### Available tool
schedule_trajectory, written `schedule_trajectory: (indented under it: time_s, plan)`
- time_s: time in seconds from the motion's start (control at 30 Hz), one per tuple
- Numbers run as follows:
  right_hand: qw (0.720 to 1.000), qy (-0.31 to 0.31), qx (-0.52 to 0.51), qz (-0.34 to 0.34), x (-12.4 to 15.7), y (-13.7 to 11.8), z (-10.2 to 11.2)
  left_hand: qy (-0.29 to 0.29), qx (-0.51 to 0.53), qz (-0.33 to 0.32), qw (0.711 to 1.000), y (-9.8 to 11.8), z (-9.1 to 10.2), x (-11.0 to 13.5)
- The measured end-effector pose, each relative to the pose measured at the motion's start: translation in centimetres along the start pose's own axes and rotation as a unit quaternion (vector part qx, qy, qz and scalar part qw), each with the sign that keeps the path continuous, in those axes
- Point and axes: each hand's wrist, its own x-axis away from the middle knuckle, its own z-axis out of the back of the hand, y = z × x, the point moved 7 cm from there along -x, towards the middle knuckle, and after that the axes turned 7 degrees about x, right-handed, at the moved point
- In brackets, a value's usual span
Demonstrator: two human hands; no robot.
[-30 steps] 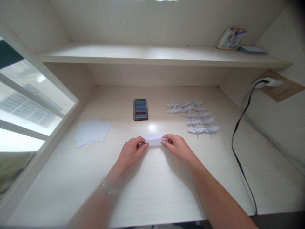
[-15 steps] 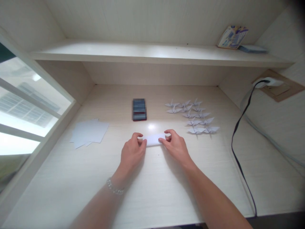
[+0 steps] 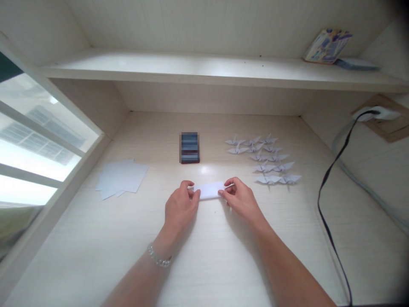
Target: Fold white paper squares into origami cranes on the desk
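Observation:
A folded white sheet of paper (image 3: 209, 190), a narrow rectangle, lies at the middle of the desk between my hands. My left hand (image 3: 182, 204) grips its left end, thumb at the near edge and fingers curled at the far side. At the right end, my right hand (image 3: 241, 199) pinches the paper between thumb and curled fingers. Several white folded paper cranes (image 3: 271, 167) stand in rows beyond my right hand. To the left, some loose white paper sheets (image 3: 123, 178) lie in an overlapping pile.
A phone-like dark rectangle (image 3: 190, 147), blurred out, lies behind the paper. On the shelf (image 3: 179, 64) a printed box (image 3: 328, 46) leans near a flat bluish item (image 3: 357, 64). A black cable (image 3: 326, 177) runs down the right side from a wall socket (image 3: 386, 117). A window (image 3: 38, 132) borders the left.
Both hands keep their hold on the folded paper, with slightly shifted fingers at its right end. The whole view has shifted slightly, so things appear a little farther right.

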Motion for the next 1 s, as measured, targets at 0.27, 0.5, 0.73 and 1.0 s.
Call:
schedule_trajectory:
  time_s: [0.27, 0.5, 0.73, 1.0]
  plan:
    - [0.995, 0.029, 0.089, -0.017, 0.3, -0.5, 0.3, 0.008, -0.002, 0.011, 1.0, -0.2, 0.0, 0.1]
    - [0.989, 0.044, 0.142, -0.002, 0.0, -1.0, 0.3, 0.011, -0.04, 0.02, 0.999, 0.0, 0.1, -0.1]
    - [0.988, 0.042, 0.15, -0.012, -0.2, -0.9, 0.2, 0.016, -0.066, 0.027, 0.997, -0.1, 0.0, -0.3]
    - [0.991, 0.045, 0.121, -0.027, -0.2, -0.5, 0.2, 0.016, -0.068, 0.028, 0.997, -0.3, -0.1, -0.3]
